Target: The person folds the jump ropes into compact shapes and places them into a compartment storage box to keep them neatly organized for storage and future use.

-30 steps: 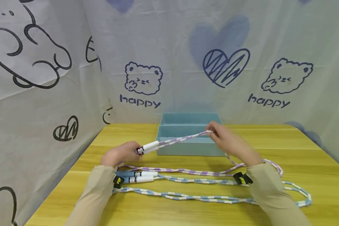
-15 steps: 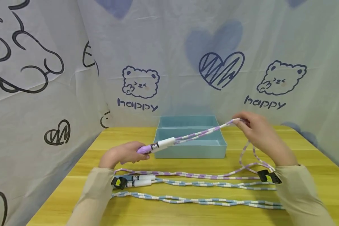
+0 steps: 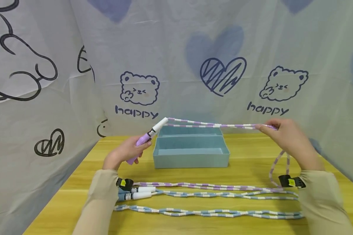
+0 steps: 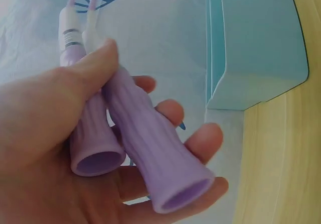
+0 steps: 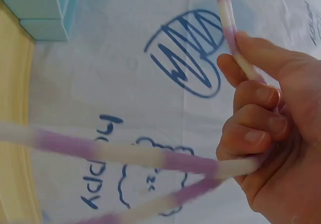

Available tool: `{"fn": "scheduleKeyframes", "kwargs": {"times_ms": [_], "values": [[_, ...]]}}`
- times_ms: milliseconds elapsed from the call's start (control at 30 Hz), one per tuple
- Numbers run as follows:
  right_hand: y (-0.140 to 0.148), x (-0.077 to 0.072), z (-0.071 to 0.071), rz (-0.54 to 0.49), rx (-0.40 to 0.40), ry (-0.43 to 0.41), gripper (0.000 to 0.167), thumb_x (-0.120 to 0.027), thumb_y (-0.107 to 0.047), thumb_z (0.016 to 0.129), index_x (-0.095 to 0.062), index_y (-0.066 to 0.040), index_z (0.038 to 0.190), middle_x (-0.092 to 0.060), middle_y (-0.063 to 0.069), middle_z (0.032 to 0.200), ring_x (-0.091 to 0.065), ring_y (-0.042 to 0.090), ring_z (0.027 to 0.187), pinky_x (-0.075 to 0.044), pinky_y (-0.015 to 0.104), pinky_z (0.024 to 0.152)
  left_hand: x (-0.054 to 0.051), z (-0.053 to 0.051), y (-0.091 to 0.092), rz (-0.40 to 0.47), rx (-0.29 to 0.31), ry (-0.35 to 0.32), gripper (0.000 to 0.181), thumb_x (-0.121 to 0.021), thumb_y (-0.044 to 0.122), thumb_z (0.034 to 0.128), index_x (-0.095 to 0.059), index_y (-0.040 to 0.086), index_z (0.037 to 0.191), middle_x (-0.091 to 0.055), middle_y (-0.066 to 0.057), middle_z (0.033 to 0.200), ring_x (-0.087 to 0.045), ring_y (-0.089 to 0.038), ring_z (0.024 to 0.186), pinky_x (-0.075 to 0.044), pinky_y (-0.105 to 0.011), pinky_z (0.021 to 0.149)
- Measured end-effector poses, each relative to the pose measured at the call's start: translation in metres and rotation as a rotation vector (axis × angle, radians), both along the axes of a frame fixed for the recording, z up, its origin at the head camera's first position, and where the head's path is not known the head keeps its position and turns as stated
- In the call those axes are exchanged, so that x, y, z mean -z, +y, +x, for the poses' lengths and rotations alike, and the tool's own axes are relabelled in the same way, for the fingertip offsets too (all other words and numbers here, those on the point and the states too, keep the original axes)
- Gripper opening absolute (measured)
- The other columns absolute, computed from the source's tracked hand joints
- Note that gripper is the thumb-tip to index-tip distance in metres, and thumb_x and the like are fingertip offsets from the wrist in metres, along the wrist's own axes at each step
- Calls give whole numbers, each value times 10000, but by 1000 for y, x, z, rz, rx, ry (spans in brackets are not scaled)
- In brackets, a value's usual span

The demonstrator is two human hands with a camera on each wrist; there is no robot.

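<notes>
While we hold the purple-and-white beaded jump rope (image 3: pixel 238 126) stretched above the tabletop (image 3: pixel 223 178), our left hand (image 3: pixel 126 150) grasps both lilac handles (image 4: pixel 155 138) and our right hand (image 3: pixel 288 133) grips its cords in curled fingers.
More of it lies on the wood, near the blue-and-white beaded jump rope (image 3: pixel 141 195), so dragging that slack sideways could, we judge, tangle the two; the handles sit rather loosely, and a hard tug might pull one free; swinging them back could knock the light-blue bin (image 3: pixel 191 160).
</notes>
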State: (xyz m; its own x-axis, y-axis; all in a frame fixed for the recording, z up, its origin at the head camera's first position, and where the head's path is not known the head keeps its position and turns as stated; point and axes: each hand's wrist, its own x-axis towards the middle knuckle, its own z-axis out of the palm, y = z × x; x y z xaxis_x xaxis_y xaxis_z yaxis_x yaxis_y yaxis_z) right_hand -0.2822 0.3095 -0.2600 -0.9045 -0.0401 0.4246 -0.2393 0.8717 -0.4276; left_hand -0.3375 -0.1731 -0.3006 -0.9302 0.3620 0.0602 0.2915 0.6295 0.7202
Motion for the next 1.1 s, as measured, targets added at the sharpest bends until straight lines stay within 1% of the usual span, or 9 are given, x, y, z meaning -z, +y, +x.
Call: {"fn": "scheduleKeyframes", "kwargs": {"times_ms": [167, 367, 533, 667, 767, 833, 900, 967, 1100], "values": [[13, -1, 2, -83, 22, 47, 531, -521, -495, 989, -637, -11, 1173, -622, 214, 1070, -499, 333, 892, -431, 443, 695, 1, 0, 2, 57, -5, 16, 316, -550, 314, 1020, -561, 34, 1166, -539, -160, 745, -527, -231, 547, -494, -329, 489], [19, -4, 5, -185, 65, 160, 533, -486, -458, 1010, -610, 14, 1226, -603, 197, 1039, -465, 266, 802, -413, 268, 591, 5, 0, 4, -16, 48, -82, 239, -616, 286, 985, -630, 63, 1068, -582, -125, 758, -494, -179, 550, -426, -273, 476], [20, -9, 12, -436, 93, 263, 425, -552, -413, 991, -643, -39, 1171, -551, 65, 892, -461, 160, 682, -410, 173, 529, 7, 2, 1, -140, 130, -74, 248, -669, 163, 941, -663, 1, 1128, -601, -64, 843, -489, -187, 665, -424, -297, 596], [20, -13, 15, -713, 2, 328, 313, -627, -312, 967, -661, -33, 1105, -526, 27, 804, -471, 124, 612, -426, 149, 513, 7, 1, 1, -169, 171, -12, 263, -679, 116, 921, -667, -31, 1139, -645, -54, 943, -519, -193, 784, -446, -347, 737], [20, -15, 14, -843, -36, 388, 279, -650, -246, 955, -685, -14, 1104, -534, 43, 796, -469, 130, 587, -424, 143, 504, 6, 1, 0, -156, 177, -20, 234, -653, 111, 935, -650, -40, 1115, -650, -95, 909, -539, -204, 768, -463, -349, 719], [21, -13, 12, -845, -22, 399, 267, -637, -229, 963, -695, -38, 1140, -536, 42, 810, -486, 122, 596, -417, 144, 496, 5, 1, 0, -129, 178, -50, 206, -628, 133, 955, -631, -29, 1083, -636, -115, 845, -540, -209, 710, -460, -330, 640], [22, -10, 9, -766, 17, 371, 285, -595, -235, 987, -683, -72, 1203, -541, 15, 827, -514, 98, 626, -405, 148, 488, 5, 1, 1, -48, 183, -96, 202, -609, 173, 977, -604, -10, 1062, -620, -133, 794, -544, -211, 657, -448, -295, 567], [21, -5, 6, -662, 37, 314, 322, -559, -248, 1007, -650, -76, 1263, -554, -23, 834, -537, 77, 662, -401, 162, 485, 6, 1, 5, 102, 198, -152, 222, -588, 206, 996, -582, -6, 1063, -607, -132, 776, -551, -207, 630, -443, -270, 520], [8, 5, -1, -494, 32, 156, 410, -567, -315, 1003, -608, -29, 1293, -624, -97, 828, -581, 84, 692, -459, 192, 543, 7, 5, 28, 598, 245, -329, 291, -540, 209, 1026, -532, -33, 1188, -583, -132, 807, -578, -203, 639, -470, -245, 502]]}}
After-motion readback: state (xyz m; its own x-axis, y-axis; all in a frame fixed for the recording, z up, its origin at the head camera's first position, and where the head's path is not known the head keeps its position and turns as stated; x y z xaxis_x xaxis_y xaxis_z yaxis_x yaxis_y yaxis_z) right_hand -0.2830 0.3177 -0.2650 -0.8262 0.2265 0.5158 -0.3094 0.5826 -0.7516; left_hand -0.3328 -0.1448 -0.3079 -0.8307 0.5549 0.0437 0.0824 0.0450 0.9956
